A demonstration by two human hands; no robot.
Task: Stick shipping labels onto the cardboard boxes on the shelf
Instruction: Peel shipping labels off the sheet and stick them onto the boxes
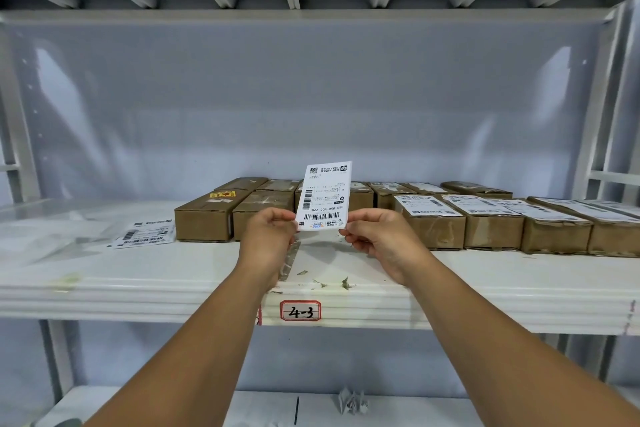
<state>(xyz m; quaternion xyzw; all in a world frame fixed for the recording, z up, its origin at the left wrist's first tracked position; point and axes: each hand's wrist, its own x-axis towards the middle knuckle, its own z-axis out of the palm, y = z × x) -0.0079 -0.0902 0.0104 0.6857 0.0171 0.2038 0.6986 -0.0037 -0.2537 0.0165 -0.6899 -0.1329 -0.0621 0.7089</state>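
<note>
A white shipping label (325,196) with barcodes stands upright above the shelf, printed side toward me and upside down. My left hand (272,237) pinches its lower left corner and my right hand (379,239) pinches its lower right corner. Behind it, a row of brown cardboard boxes runs along the shelf. The boxes on the left (204,218) have bare tops. Several boxes on the right (429,222) carry white labels on top. The box directly behind the label is mostly hidden.
More labels (147,234) lie flat on the white shelf (138,281) at the left, beside clear plastic sheets. Paper scraps and tape bits (344,282) litter the shelf front. A tag reading 4-3 (300,310) marks the edge. A crumpled paper (351,400) lies on the lower shelf.
</note>
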